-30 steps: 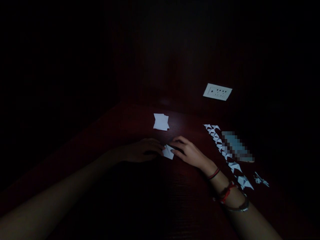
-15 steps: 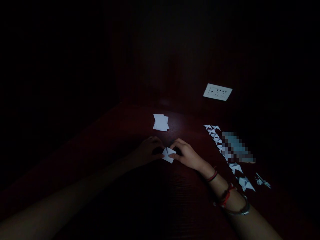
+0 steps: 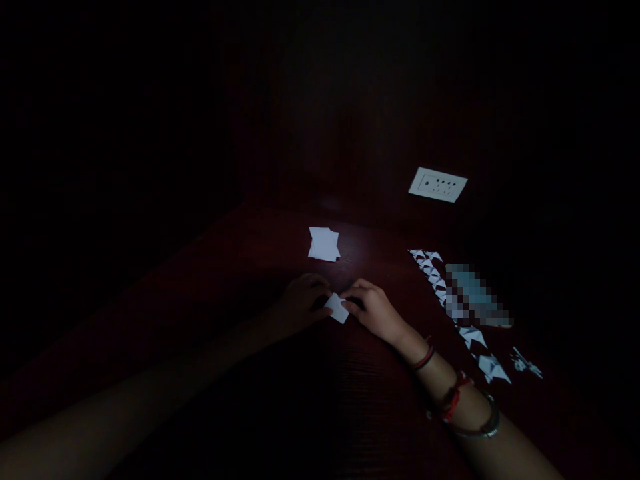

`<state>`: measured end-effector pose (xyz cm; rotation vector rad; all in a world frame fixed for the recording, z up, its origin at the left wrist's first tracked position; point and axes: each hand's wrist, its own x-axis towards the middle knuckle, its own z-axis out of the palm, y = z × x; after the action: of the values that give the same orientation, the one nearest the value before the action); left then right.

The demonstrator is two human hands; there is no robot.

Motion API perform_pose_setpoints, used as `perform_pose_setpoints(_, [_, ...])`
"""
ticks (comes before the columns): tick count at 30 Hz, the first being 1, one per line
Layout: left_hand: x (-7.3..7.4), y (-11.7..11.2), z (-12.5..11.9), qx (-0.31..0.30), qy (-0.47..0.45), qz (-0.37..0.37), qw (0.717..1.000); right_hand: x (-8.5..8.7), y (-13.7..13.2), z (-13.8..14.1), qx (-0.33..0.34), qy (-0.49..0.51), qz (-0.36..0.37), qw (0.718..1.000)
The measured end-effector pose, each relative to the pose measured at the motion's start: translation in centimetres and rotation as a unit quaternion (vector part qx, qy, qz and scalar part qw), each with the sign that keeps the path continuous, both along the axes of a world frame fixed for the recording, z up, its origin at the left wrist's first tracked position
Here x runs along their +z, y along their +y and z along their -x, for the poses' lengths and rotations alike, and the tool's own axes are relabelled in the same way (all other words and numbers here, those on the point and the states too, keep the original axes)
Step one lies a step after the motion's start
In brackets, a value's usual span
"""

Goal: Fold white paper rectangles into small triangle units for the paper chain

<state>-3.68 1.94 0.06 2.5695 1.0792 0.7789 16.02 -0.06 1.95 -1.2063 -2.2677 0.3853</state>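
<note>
A small piece of folded white paper (image 3: 337, 309) is held between my two hands, low over the dark red table (image 3: 270, 240). My left hand (image 3: 306, 301), in deep shadow, pinches its left side with the thumb on the near face. On the opposite side, my right hand (image 3: 371, 307) grips the paper between thumb and fingers; red and dark bracelets circle that wrist. Just beyond my hands lies a loose stack of white paper squares (image 3: 324, 244). The paper's far edge is partly covered by my fingers.
Several folded white paper pieces (image 3: 433, 275) form a slanting row on the right. Beside them is a blurred-out bluish object (image 3: 475, 293), with a small crumpled white item (image 3: 526, 363) nearer me. A white socket plate (image 3: 439, 185) sits on the dark wall. The surroundings are very dark.
The paper between my hands shows less area, and its visible crease has gone from view. Both thumbs have shifted slightly on it. The stack and the row stay put.
</note>
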Motion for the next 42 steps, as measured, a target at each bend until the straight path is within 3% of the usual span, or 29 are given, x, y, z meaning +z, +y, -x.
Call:
perform_pose_setpoints(5, [0.1,-0.2,-0.2,0.043,-0.001,0.02,0.999,0.2,-0.2,0.3,0.003,-0.005,0.017,1.0])
perform_pose_setpoints(10, [0.0,-0.1,-0.2,0.033,-0.006,0.041,0.999,0.2,0.1,0.4,0.008,0.051,0.028,0.998])
perform_pose_setpoints(18, [-0.4,0.2,0.0,0.035,-0.015,0.016,0.999,0.5,0.0,0.2,0.0,0.091,0.012,0.996])
perform_pose_setpoints(26, [0.9,0.2,0.2,0.054,-0.105,-0.016,0.993,1.5,-0.5,0.0,0.018,0.167,-0.066,0.984])
perform_pose_setpoints(35, [2.5,-0.4,0.3,0.048,-0.122,-0.035,0.991,1.3,-0.5,0.0,0.042,0.14,-0.022,0.989])
perform_pose_setpoints(42, [1.4,0.3,0.5,0.039,-0.069,-0.04,0.996,0.9,-0.2,-0.1,0.028,0.148,0.004,0.989])
